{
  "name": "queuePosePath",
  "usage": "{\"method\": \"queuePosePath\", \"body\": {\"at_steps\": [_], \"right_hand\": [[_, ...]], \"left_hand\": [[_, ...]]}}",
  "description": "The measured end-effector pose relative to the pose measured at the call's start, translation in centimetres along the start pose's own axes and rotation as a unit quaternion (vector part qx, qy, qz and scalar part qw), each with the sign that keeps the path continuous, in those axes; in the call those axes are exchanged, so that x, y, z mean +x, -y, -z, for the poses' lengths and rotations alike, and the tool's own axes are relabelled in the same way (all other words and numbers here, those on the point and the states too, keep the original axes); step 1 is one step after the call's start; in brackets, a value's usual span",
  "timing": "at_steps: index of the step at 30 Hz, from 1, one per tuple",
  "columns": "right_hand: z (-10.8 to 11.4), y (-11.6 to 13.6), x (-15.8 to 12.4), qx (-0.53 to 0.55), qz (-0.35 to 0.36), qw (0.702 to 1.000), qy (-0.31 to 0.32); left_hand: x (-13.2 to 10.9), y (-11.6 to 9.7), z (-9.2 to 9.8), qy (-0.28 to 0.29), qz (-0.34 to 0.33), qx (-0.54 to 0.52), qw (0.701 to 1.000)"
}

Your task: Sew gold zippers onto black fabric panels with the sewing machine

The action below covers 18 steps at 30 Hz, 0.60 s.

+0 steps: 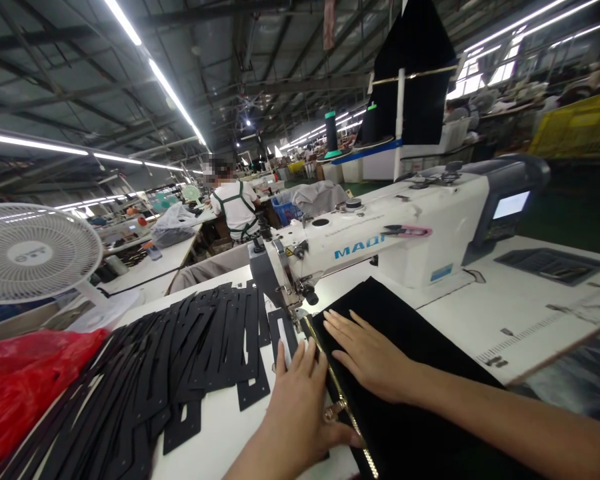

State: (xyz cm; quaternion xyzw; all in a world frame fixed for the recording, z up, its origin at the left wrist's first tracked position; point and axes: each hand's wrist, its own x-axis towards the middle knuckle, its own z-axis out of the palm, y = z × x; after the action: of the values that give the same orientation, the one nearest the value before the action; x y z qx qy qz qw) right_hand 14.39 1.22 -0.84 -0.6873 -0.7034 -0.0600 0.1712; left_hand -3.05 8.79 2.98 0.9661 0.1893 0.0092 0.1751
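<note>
A white sewing machine [350,240] stands over the worktable, its needle area [296,313] just beyond my fingertips. Under its head lies a black fabric panel [405,333] with a gold-toothed zipper [337,383] along its left edge and a metal zipper pull [334,411] partway down. My left hand [300,403] rests open beside the zipper. Its fingertips touch the near end of a black slotted strip [281,330], and its thumb reaches across the zipper. My right hand [370,357] lies flat and open on the black panel, fingers pointing towards the needle area.
Many black slotted strips [180,360] overlap on the left of the white table [230,427]. Red plastic [35,380] and a white fan [35,253] stand farther left. Pink-handled thread snips [410,231] rest on the machine arm. A person [235,207] works beyond.
</note>
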Motion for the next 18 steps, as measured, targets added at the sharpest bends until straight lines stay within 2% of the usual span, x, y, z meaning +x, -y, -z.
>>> {"method": "queuePosePath", "body": {"at_steps": [4,6,9,11,13,14,15,16,17,18], "right_hand": [[-1.0,0.0,-0.5,0.047,-0.009,0.999,-0.005],[-1.0,-0.4,-0.4,0.061,-0.007,0.998,-0.011],[-0.9,-0.6,-0.3,0.068,-0.009,0.998,-0.008],[-0.8,-0.5,-0.3,0.066,-0.010,0.998,-0.002],[-0.5,-0.3,-0.3,0.066,-0.010,0.998,0.007],[-0.4,-0.1,-0.3,0.066,-0.007,0.998,0.011],[-0.2,0.1,-0.2,0.066,0.001,0.998,0.013],[0.0,0.3,-0.1,0.070,0.016,0.997,0.014],[0.2,0.6,0.0,0.076,0.035,0.996,0.018],[0.4,0.9,0.1,0.085,0.052,0.995,0.025]], "left_hand": [[-1.7,-1.5,-0.7,-0.111,0.004,-0.031,0.993],[-2.1,-2.3,-0.9,-0.146,0.019,-0.042,0.988],[-2.7,-2.4,-1.2,-0.093,-0.008,-0.064,0.994],[-3.4,-1.0,-1.6,-0.064,-0.062,-0.048,0.995],[-4.6,1.3,-2.5,-0.095,-0.102,0.025,0.990],[-5.3,2.5,-3.2,-0.134,-0.102,0.078,0.983],[-6.1,3.5,-4.0,-0.149,-0.115,0.127,0.974],[-6.8,4.3,-4.9,-0.138,-0.122,0.165,0.969],[-7.5,4.8,-5.7,-0.160,-0.116,0.184,0.963],[-8.0,5.0,-6.4,-0.175,-0.079,0.185,0.964]]}}
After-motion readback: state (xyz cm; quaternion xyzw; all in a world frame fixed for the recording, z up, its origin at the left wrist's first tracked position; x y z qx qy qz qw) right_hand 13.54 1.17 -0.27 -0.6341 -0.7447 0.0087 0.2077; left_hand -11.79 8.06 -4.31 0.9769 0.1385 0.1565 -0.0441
